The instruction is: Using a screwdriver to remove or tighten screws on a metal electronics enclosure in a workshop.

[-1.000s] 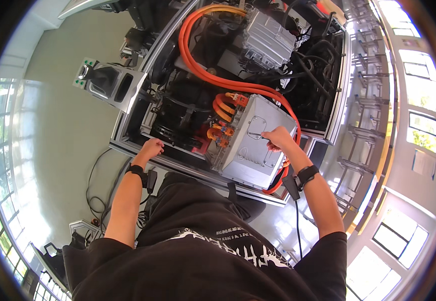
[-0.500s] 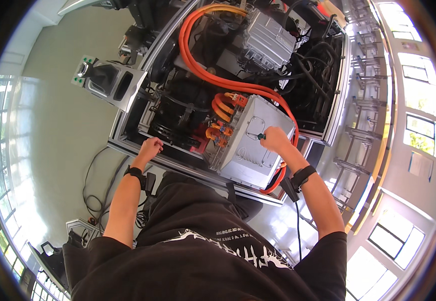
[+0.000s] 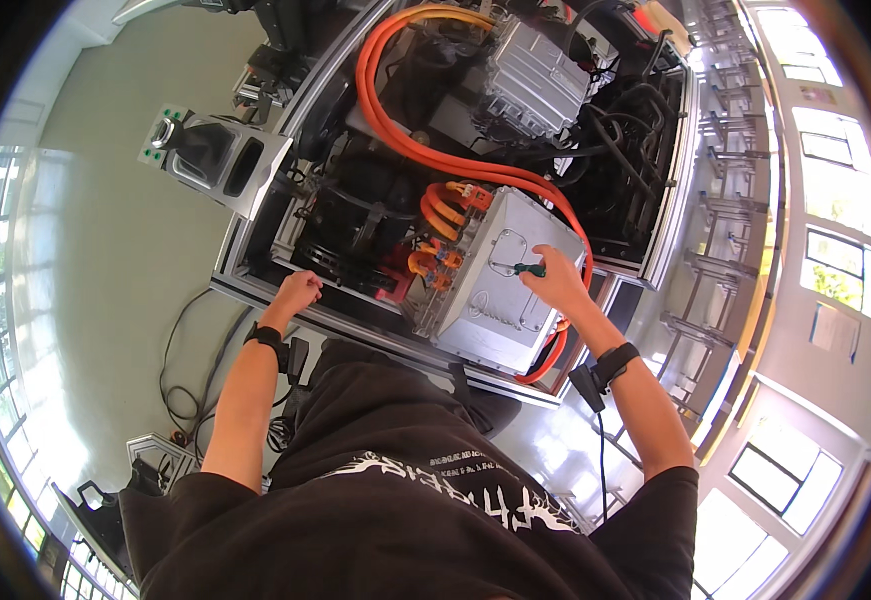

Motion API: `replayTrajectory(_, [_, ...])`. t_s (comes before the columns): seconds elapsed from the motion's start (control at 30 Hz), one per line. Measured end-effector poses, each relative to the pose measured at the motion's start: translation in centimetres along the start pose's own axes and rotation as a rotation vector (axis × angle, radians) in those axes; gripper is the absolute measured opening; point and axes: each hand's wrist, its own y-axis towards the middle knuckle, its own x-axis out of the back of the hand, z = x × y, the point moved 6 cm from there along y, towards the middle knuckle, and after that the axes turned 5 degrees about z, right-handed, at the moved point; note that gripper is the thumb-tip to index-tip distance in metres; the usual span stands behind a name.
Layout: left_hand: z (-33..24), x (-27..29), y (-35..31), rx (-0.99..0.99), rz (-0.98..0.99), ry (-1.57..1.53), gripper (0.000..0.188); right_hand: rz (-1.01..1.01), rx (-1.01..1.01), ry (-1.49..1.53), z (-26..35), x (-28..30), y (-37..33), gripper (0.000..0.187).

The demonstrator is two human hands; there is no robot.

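Observation:
My right hand [image 3: 559, 280] is over the silver metal box [image 3: 480, 318], holding a small screwdriver with a green handle [image 3: 532, 270]. Its shaft points left toward the oval cover plate [image 3: 508, 250] on the box's top; whether the tip sits in a screw is too small to tell. The index finger is lifted off the handle, while thumb and other fingers stay around it. My left hand [image 3: 300, 290] hovers by the near frame rail, left of the box, its fingers curled together. Anything inside them is hidden.
Thick orange cables [image 3: 405, 150] loop around the box, and short orange cables [image 3: 442, 215] plug into its left side. A ribbed silver unit [image 3: 535, 80] sits farther back. An aluminium frame [image 3: 495, 383] surrounds everything. A shifter console [image 3: 217, 160] juts out left; black cables [image 3: 177, 395] lie on the floor.
The fingers of my right hand have loosened and the index finger has risen, showing more of the green handle. My left hand stays nearly in place.

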Motion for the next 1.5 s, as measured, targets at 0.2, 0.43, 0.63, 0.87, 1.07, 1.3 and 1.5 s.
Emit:
replayTrajectory(0.2, [-0.2, 0.0, -0.3, 0.017, 0.008, 0.012, 0.019, 0.139, -0.435, 0.238, -1.6, -0.3, -0.8, 0.061])
replayTrajectory(0.43, [-0.6, 0.0, -0.7, 0.015, 0.001, 0.008, 0.019, 0.284, -0.528, 0.216, 0.0, 1.1, -1.9, 0.065])
replayTrajectory(0.63, [-1.2, 0.0, -1.0, 0.004, 0.003, 0.030, 0.019, 0.340, -0.505, 0.219, -0.8, 0.5, -1.7, 0.056])
replayTrajectory(0.87, [-1.2, -0.1, -1.1, -0.047, -0.007, 0.082, 0.020, 0.235, -0.391, -0.115, 0.3, 0.9, -0.3, 0.044])
replayTrajectory(1.07, [-1.2, -0.2, -1.0, -0.014, 0.007, 0.059, 0.020, 0.157, -0.257, -0.264, 2.7, 1.4, -0.7, 0.034])
replayTrajectory(1.3, [-1.7, 0.0, -0.7, -0.018, 0.050, 0.053, 0.019, 0.006, 0.283, -0.627, 5.2, 0.3, -1.7, 0.018])
replayTrajectory(1.5, [-10.0, -0.7, 0.8, -0.295, 0.070, 0.078, 0.018, -0.084, 0.429, -0.414, 3.8, 1.3, -3.3, 0.026])
